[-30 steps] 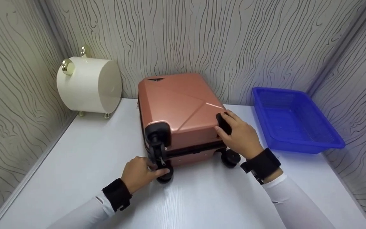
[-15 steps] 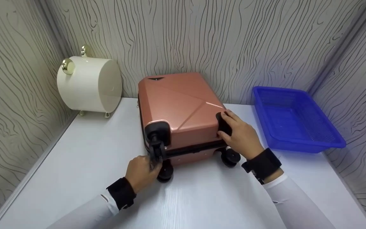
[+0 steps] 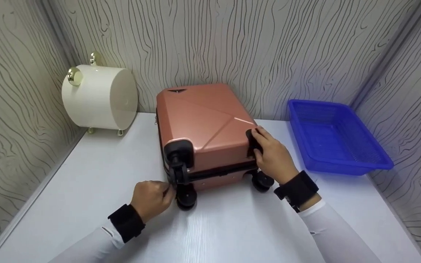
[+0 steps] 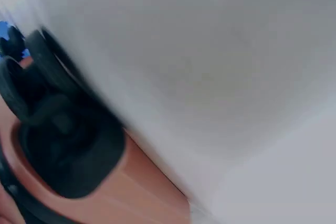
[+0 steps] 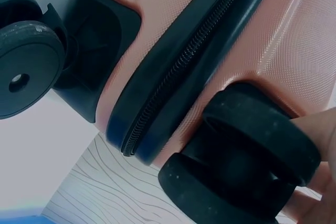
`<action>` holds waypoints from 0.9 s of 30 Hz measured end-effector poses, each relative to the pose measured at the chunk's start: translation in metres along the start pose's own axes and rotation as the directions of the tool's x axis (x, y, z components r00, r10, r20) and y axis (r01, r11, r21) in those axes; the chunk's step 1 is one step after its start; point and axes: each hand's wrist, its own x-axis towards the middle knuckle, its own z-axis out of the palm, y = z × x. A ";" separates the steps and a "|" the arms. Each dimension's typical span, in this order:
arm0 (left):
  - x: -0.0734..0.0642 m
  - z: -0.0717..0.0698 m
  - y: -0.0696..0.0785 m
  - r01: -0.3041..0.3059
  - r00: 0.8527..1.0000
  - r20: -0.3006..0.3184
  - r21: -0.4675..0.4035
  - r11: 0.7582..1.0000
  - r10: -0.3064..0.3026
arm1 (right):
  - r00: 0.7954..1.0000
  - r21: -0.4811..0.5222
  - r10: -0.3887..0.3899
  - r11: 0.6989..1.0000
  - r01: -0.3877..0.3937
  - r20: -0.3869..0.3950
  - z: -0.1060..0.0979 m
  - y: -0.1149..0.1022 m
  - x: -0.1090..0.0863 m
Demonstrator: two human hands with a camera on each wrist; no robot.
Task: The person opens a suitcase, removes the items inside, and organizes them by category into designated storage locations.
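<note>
A rose-pink hard-shell suitcase (image 3: 203, 113) lies flat, its wheeled end facing me. My left hand (image 3: 150, 199) is at the near left corner, thumb and curled fingers pinching at the zipper pull beside the upper left wheel (image 3: 177, 173); the fingertips are largely hidden. Below them is the lower left wheel (image 3: 186, 199). My right hand (image 3: 274, 157) grips the upper right wheel (image 5: 252, 129), fingers on top and thumb at the near side. In the right wrist view the zipper (image 5: 189, 51) runs between the two shells, with the lower right wheel (image 5: 34, 69) beyond it.
A cream drum-shaped container (image 3: 93, 98) with gold feet and knobs stands at the back left. A blue plastic basket (image 3: 345, 167) sits to the right. Patterned wall panels (image 3: 210, 44) enclose the white table (image 3: 225, 230) at the back and sides.
My left hand has shifted from across the left wheels to the left, its thumb drawn in against the fingers. The right hand keeps its grip. The head view has shifted slightly.
</note>
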 end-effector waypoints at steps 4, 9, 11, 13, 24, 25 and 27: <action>0.002 0.001 -0.020 0.040 0.999 -0.018 0.053 0.998 -0.039 | 1.000 -0.017 0.003 1.000 -0.003 -0.003 -0.001 0.000 -0.002; 0.013 0.005 -0.045 0.181 0.981 0.054 0.057 0.982 -0.184 | 1.000 -0.038 -0.003 0.999 0.002 -0.023 0.000 -0.002 -0.002; 0.018 0.006 -0.054 0.281 0.951 0.116 0.051 0.958 -0.285 | 0.999 -0.055 -0.010 0.998 0.008 -0.038 0.001 -0.003 -0.003; 0.023 0.007 -0.061 0.382 0.903 0.192 0.050 0.923 -0.384 | 0.998 -0.083 -0.018 0.996 0.013 -0.053 0.003 -0.003 -0.004; 0.032 0.010 -0.070 0.610 0.727 0.382 0.021 0.792 -0.570 | 0.992 -0.147 -0.055 0.988 0.037 -0.117 0.012 -0.008 -0.010; 0.032 0.009 -0.069 0.622 0.717 0.389 0.016 0.783 -0.578 | 0.992 -0.144 -0.053 0.989 0.036 -0.117 0.012 -0.007 -0.010; 0.032 0.005 -0.066 0.637 0.710 0.388 0.004 0.771 -0.588 | 0.993 -0.127 -0.042 0.991 0.028 -0.112 0.011 -0.005 -0.009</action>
